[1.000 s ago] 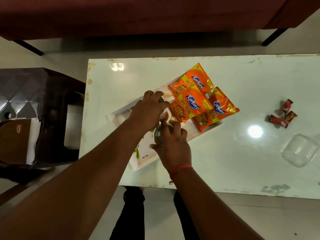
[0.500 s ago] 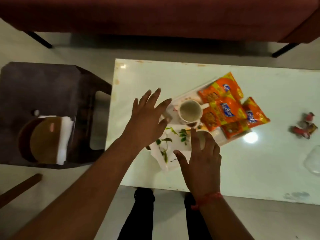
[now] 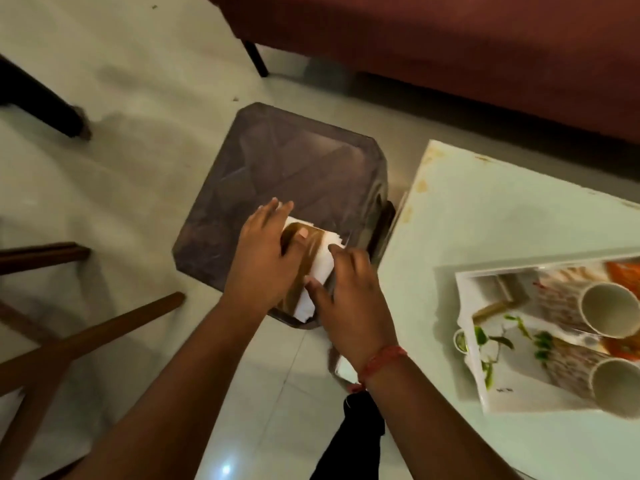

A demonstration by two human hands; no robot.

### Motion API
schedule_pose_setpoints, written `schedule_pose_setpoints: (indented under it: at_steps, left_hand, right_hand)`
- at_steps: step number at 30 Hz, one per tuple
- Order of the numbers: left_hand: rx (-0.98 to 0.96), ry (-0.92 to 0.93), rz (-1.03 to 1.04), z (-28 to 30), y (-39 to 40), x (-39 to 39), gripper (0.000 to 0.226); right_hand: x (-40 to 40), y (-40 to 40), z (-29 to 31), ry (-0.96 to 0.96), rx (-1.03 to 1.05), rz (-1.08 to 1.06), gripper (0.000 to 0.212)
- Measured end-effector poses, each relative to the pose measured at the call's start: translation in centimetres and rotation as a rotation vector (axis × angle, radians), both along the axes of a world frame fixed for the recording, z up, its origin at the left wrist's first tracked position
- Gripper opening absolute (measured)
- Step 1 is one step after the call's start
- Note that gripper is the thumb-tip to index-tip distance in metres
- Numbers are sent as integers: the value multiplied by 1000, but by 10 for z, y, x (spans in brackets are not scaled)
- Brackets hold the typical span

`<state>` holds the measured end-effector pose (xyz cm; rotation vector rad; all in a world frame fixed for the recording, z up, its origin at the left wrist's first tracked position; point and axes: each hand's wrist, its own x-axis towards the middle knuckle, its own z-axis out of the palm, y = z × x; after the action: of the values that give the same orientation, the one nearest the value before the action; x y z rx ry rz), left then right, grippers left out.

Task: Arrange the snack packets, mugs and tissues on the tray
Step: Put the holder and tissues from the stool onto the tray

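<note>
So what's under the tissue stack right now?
The tissues rest in a brown holder on the dark stool; both hands cover the rest.

View: single head-worn wide-angle camera
Facing: steeply downward, close over the dark square plastic stool (image 3: pixel 287 174)
Right edge: white glossy table (image 3: pixel 491 216), cropped
Shared: nothing, one view only

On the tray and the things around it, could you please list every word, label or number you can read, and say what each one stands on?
None can be read.
Tray: a small dark mark near its front edge, too small and blurred to read.
Snack packets: only orange edges show, no print legible.
Two mugs: pattern only, no words.
Tissue holder on the stool: a small pale sticker, nothing legible.
</note>
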<state>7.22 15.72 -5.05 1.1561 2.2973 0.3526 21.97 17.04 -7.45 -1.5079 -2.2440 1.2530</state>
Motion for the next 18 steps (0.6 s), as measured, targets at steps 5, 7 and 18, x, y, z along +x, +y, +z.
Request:
schedule_pose_setpoints:
  at_steps: [5,7,18]
  left_hand:
    - [-101,-335,307,3,-10,-17,47]
    - [-118,-395,367,4,-14,-16,48]
    - [11,-550,436,19,-10,76,48]
  right_hand:
    - [-50,-4,-7,103,-254,-94,58]
    - [-57,-4,-8,132,-313,-147,59]
    - [30,1,12,223,-317,-254,63]
